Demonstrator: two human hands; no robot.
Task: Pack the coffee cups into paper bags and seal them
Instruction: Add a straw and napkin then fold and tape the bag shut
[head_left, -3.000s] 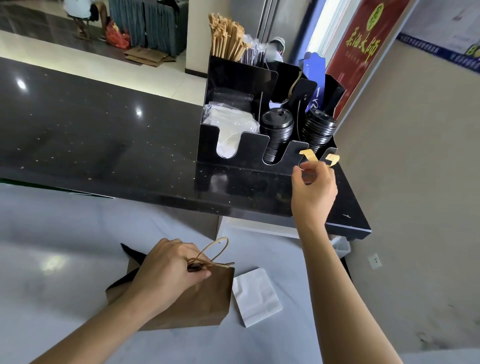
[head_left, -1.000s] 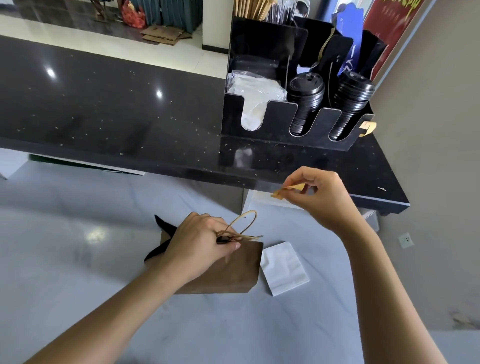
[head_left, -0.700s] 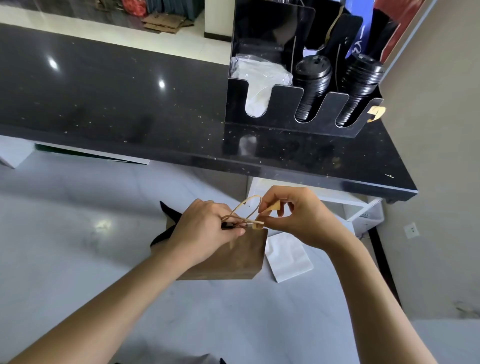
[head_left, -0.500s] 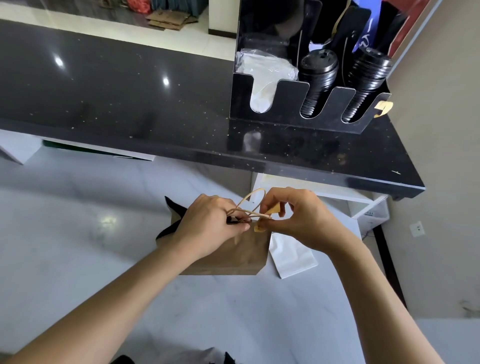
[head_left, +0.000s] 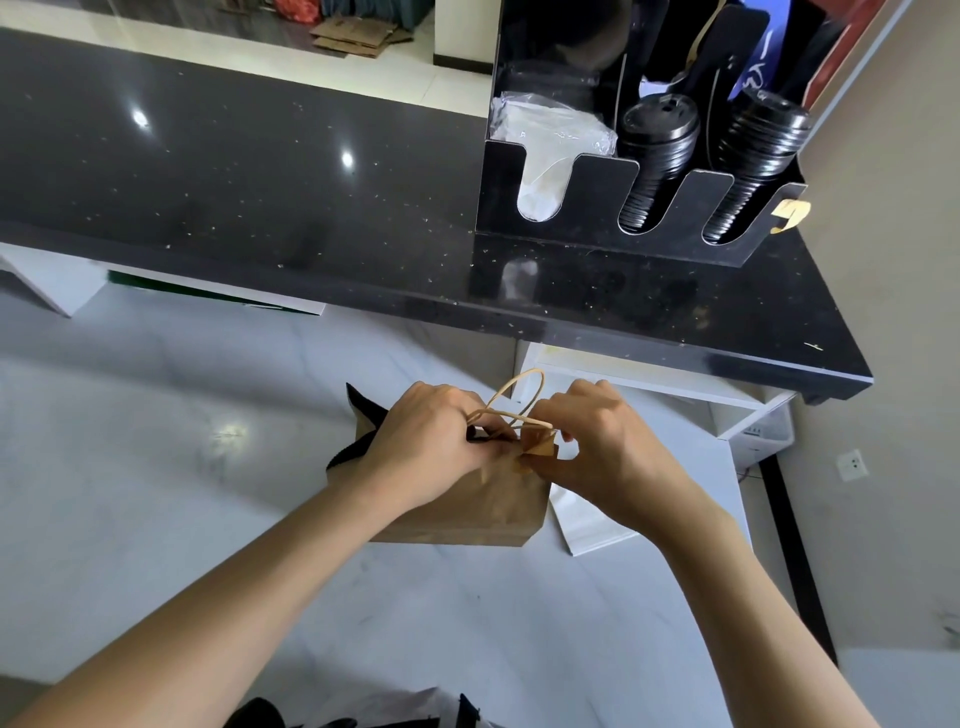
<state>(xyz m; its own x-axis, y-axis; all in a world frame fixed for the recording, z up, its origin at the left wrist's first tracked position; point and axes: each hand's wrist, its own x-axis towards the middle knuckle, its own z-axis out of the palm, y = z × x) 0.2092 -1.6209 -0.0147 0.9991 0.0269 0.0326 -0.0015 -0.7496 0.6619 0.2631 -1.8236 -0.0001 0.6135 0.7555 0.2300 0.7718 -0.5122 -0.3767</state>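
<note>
Paper bag, brown kraft: our left hand clenches its top; our right hand pinches a tan sticker there

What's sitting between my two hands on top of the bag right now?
In the head view, between the left hand and the right hand sit the paper bag's pinched top edge, a tan sticker folded over it, and the twine handles.

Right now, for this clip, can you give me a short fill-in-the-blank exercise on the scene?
1. Both hands work at the top of a brown paper ____.
2. The right hand presses a tan ____ over the folded top.
3. The black organizer on the dark counter holds two stacks of black cup ____.

Missing: bag; sticker; lids
</note>
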